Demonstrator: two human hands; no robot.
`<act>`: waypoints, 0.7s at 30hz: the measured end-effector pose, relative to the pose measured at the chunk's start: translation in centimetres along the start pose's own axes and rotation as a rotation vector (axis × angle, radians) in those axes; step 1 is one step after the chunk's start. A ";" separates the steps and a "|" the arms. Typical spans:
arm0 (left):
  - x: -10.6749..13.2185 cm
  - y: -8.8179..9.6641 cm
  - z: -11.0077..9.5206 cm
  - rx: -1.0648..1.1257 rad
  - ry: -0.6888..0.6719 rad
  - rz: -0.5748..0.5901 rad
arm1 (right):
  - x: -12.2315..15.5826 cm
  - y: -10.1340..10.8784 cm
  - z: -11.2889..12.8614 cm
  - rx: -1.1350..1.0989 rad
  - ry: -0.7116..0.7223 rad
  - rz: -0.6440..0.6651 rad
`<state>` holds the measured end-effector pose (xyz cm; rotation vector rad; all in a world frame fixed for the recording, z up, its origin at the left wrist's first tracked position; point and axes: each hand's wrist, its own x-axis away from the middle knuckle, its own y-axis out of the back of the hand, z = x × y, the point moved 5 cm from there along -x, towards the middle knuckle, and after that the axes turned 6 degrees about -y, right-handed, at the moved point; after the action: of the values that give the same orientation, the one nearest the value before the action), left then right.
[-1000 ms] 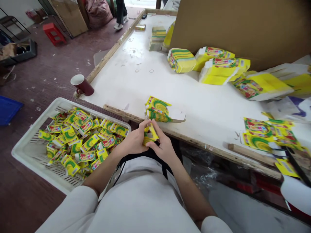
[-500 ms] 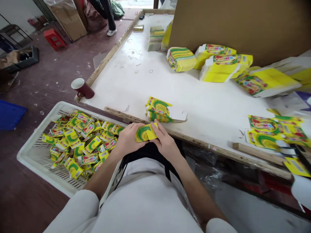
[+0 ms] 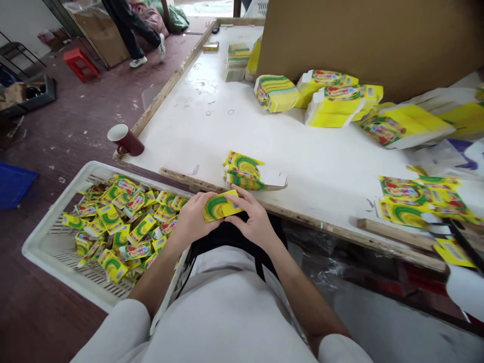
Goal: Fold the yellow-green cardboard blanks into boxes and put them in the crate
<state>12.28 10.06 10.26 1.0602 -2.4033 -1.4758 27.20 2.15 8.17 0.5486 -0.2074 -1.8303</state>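
Observation:
Between my two hands, over the near table edge, is a small yellow and green cardboard box (image 3: 220, 205). My left hand (image 3: 194, 217) grips its left end. My right hand (image 3: 254, 218) has its thumb and fingers around the right end, where a barcode shows. Just beyond them a stack of flattened cartons (image 3: 244, 170) lies on the white table (image 3: 181, 131), white flaps pointing right. To my left, a white plastic basket (image 3: 49, 269) holds many folded yellow boxes (image 3: 141, 228) in a loose heap.
A maroon mug (image 3: 130, 142) sits at the table's left corner. Bundled carton blanks (image 3: 335, 106) lean near a big cardboard sheet (image 3: 359, 40). More flat cartons (image 3: 406, 201) lie at right beside a wooden strip (image 3: 393, 234). Another person's legs (image 3: 130, 30) and a red stool (image 3: 81, 65) are in the background.
My right fingers have moved off the box's flap, and its right end now looks closed, with a barcode visible. The person in the background has stepped to the left.

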 end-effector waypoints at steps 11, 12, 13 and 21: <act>8.9 6.3 12.2 -0.315 0.476 -0.062 | -5.3 3.8 -6.9 0.594 -0.110 -0.257; 8.7 5.6 11.7 -0.220 0.452 -0.068 | -5.3 3.8 -7.0 0.598 -0.097 -0.267; 8.3 4.6 11.1 -0.114 0.420 -0.073 | -5.3 3.9 -6.8 0.592 -0.088 -0.289; -0.3 -3.1 1.6 1.061 0.155 -0.255 | -2.4 0.6 -1.0 -0.030 -0.082 -0.156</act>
<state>13.37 10.59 6.93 1.5842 -2.9947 0.0102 28.73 4.34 8.20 0.4801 -0.1974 -2.0064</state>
